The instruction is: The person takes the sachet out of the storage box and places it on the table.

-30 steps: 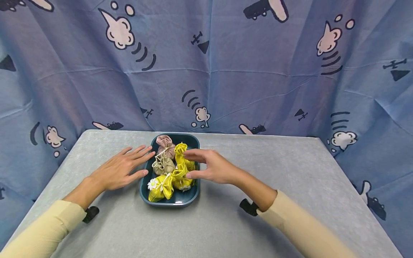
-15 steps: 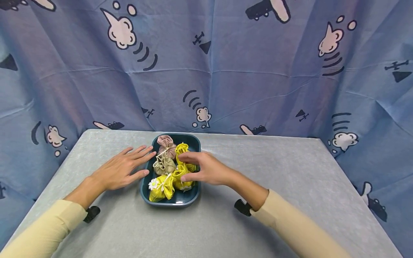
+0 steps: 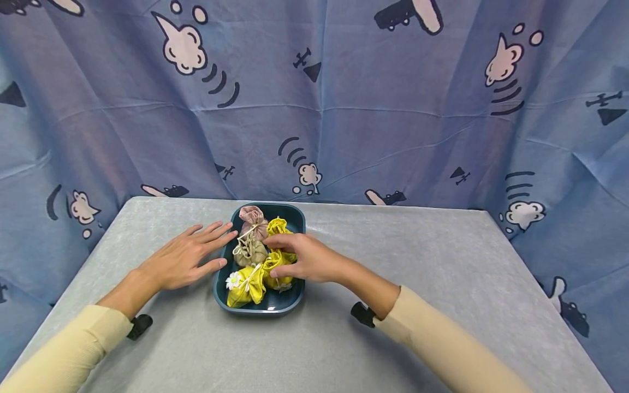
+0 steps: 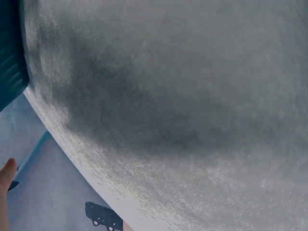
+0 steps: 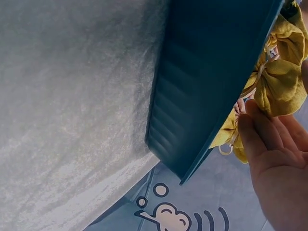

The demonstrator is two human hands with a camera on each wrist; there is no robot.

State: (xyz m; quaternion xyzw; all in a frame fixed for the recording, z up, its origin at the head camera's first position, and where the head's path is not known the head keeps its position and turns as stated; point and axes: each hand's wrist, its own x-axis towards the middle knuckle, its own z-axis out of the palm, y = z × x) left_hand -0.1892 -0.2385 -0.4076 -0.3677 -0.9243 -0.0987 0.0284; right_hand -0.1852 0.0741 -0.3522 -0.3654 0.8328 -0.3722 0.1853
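A dark teal tray (image 3: 223, 303) holds several small drawstring pouches. At its back left lies a pink pouch (image 3: 252, 216), with a beige pouch (image 3: 249, 252) just in front. A yellow pouch (image 3: 243, 289) with a white flower lies front left; another yellow pouch (image 3: 278, 225) is behind, partly covered. My right hand (image 3: 309, 258) reaches over the right rim, thumb and fingers spread about a middle yellow pouch (image 3: 272, 266). In the right wrist view its fingers (image 5: 262, 137) are against or very near yellow cloth (image 5: 281, 89). My left hand (image 3: 184, 257) lies with fingers extended beside the left rim.
The grey cloth-covered table (image 3: 417, 262) extends to both sides of the tray. A blue patterned curtain (image 3: 354, 136) hangs behind and around it. Each wrist carries a small black device, such as the left wrist's camera (image 3: 140, 326).
My right hand has moved left and a little down over the yellow pouches, its thumb and fingers still apart. The left hand, tray and pouches have kept their places.
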